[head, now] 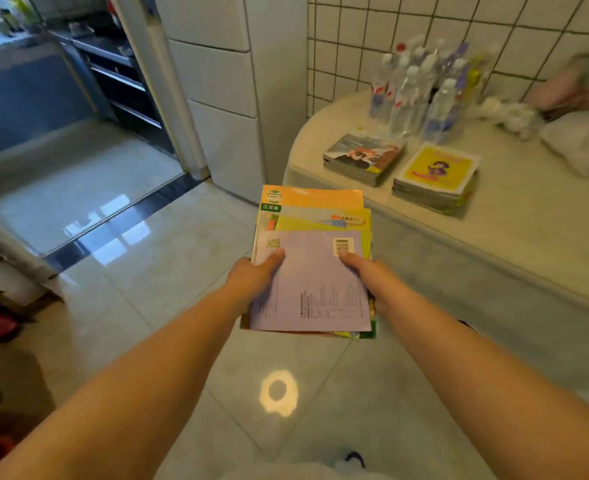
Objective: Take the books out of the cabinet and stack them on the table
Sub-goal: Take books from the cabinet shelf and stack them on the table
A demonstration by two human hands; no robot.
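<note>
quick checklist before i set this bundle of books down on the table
1. Grip: left hand and right hand both clasp the held bundle, thumbs on top: ok.
2. Bundle alignment: the books are fanned out, orange and yellow covers stick out past the lilac one: not ok, square them.
3. Stacks already on the table: comic-cover stack and yellow-cover stack sit side by side, fairly tidy: ok.
4. Bare tabletop in front of those stacks: ok.
5. Water bottles stand behind the stacks, out of the way: ok.
6. Bundle over the table: not ok, it is above the floor.
</note>
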